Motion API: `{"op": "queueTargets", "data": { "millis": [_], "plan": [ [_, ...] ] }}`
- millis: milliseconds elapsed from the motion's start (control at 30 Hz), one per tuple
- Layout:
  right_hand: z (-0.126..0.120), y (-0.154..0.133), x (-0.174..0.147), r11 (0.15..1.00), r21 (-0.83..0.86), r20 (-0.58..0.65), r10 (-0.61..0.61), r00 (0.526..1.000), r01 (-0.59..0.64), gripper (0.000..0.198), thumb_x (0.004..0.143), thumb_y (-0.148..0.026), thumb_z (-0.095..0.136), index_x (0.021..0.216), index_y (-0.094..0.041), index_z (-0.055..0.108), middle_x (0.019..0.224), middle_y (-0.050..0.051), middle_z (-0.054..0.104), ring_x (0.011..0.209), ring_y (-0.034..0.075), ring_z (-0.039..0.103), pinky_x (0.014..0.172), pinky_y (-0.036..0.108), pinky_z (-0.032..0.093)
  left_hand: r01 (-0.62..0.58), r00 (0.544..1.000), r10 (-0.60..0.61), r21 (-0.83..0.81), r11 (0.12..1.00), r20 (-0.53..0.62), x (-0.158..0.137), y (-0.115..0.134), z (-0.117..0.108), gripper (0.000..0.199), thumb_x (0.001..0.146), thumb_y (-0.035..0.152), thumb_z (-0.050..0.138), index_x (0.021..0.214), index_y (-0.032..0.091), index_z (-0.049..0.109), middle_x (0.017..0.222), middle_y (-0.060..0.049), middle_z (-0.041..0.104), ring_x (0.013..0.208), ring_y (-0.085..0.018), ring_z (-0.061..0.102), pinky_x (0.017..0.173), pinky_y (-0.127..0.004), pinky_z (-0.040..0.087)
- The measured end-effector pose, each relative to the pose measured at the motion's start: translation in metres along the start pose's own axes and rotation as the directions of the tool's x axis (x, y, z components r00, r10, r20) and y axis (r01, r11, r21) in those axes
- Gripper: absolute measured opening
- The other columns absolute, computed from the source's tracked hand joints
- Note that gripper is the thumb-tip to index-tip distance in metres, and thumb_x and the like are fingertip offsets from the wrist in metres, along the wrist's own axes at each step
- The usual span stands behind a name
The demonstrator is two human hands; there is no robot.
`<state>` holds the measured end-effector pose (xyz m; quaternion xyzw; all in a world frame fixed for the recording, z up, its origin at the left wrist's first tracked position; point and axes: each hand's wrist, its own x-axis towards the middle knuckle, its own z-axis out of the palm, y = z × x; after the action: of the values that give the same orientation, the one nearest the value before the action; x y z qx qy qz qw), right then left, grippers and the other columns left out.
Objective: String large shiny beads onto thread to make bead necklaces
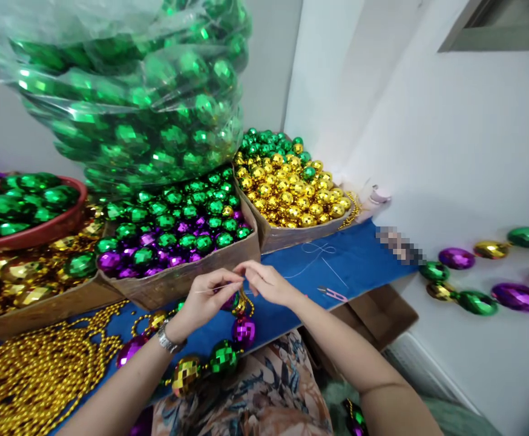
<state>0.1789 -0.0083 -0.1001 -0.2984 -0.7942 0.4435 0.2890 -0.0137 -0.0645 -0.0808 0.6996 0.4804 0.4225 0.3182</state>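
The left hand is pressing thumb and forefinger together, apparently pinching a thin pale thread; the right hand is bringing curled fingertips against it, though whether they are gripping anything I cannot tell. From the hands, a strand of large faceted purple, green and gold beads is curving through six to seven o'clock, probably for close reach. At eleven, a brown cardboard box of shiny green and purple balls is standing, likely for easy picking. Fingers are hiding the thread's end; the left forearm is covering part of the strand.
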Motion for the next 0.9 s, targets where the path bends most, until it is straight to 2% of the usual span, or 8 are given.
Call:
{"op": "queueTargets", "data": {
  "millis": [167,300,433,500,600,667,833,900],
  "plan": [
    [0.010,0.017,0.009,0.878,0.414,0.224,0.157,0.962,-0.240,0.044,0.092,-0.058,0.045,0.102,-0.017,0.059,0.064,-0.003,0.060,0.046,0.006,0.043,0.045,0.018,0.033,-0.399,0.915,0.397,0.319,0.860,0.075,0.004,-0.005,-0.007,0.020,0.089,0.017,0.054,0.102,0.020,0.069,0.091,-0.008,0.071,0.081,-0.016,0.066,0.073,-0.025,0.052],
    [0.007,0.022,0.010,0.862,0.414,0.401,0.116,0.909,-0.293,0.045,0.093,-0.057,0.045,0.106,-0.016,0.058,0.066,-0.001,0.062,0.052,0.009,0.053,0.046,0.018,0.036,-0.480,0.866,0.489,0.459,0.748,0.108,0.003,-0.016,-0.003,0.024,0.089,0.012,0.052,0.108,0.020,0.066,0.093,-0.008,0.069,0.084,-0.016,0.065,0.075,-0.026,0.051],
    [0.005,0.008,0.000,0.991,-0.131,0.026,-0.023,0.999,0.026,0.035,0.098,-0.043,0.041,0.093,-0.016,0.063,0.084,0.005,0.065,0.073,0.012,0.059,0.062,0.021,0.042,-0.233,0.967,0.253,0.432,0.871,0.012,0.004,-0.011,0.002,0.015,0.091,0.020,0.051,0.093,0.019,0.066,0.081,-0.004,0.068,0.074,-0.015,0.063,0.071,-0.025,0.050],
    [0.010,-0.002,-0.009,0.869,-0.488,-0.093,-0.144,0.985,0.081,0.030,0.099,-0.035,0.042,0.091,-0.017,0.065,0.087,0.006,0.064,0.078,0.013,0.059,0.068,0.022,0.041,-0.048,0.996,0.065,0.273,0.961,-0.055,0.007,-0.008,0.004,0.016,0.090,0.026,0.053,0.085,0.018,0.065,0.075,-0.003,0.067,0.067,-0.013,0.061,0.064,-0.023,0.049],
    [0.014,-0.015,-0.023,0.716,-0.684,0.044,-0.148,0.988,0.137,0.025,0.097,-0.031,0.046,0.086,-0.020,0.066,0.076,0.003,0.064,0.068,0.013,0.058,0.061,0.022,0.038,0.136,0.989,-0.137,-0.019,0.990,-0.055,0.008,-0.005,0.006,0.018,0.085,0.033,0.062,0.081,0.016,0.067,0.074,-0.003,0.070,0.065,-0.014,0.062,0.059,-0.022,0.049],
    [0.009,-0.019,-0.026,0.783,-0.591,0.166,-0.118,0.979,0.195,0.021,0.095,-0.034,0.051,0.085,-0.023,0.066,0.072,0.001,0.064,0.066,0.013,0.059,0.059,0.022,0.038,0.158,0.986,-0.161,-0.070,0.985,-0.047,0.006,-0.005,0.006,0.019,0.082,0.034,0.065,0.082,0.015,0.068,0.072,-0.003,0.070,0.061,-0.014,0.061,0.056,-0.022,0.047],
    [-0.007,-0.012,-0.006,0.988,-0.142,-0.154,-0.076,0.985,0.054,0.025,0.098,-0.032,0.043,0.097,-0.019,0.064,0.093,0.004,0.067,0.083,0.014,0.061,0.074,0.025,0.044,-0.092,0.996,0.092,0.123,0.988,0.009,0.000,0.000,0.001,0.011,0.087,0.026,0.060,0.088,0.018,0.068,0.078,-0.003,0.070,0.067,-0.013,0.063,0.062,-0.023,0.048],
    [-0.003,-0.002,0.003,0.994,0.111,-0.065,0.029,0.997,-0.022,0.026,0.097,-0.035,0.044,0.099,-0.017,0.064,0.087,0.003,0.067,0.073,0.012,0.059,0.067,0.023,0.044,-0.211,0.977,0.208,0.165,0.963,0.037,0.001,0.003,0.000,0.011,0.088,0.021,0.058,0.091,0.019,0.068,0.083,-0.004,0.071,0.072,-0.014,0.064,0.066,-0.023,0.050]
  ]
}}
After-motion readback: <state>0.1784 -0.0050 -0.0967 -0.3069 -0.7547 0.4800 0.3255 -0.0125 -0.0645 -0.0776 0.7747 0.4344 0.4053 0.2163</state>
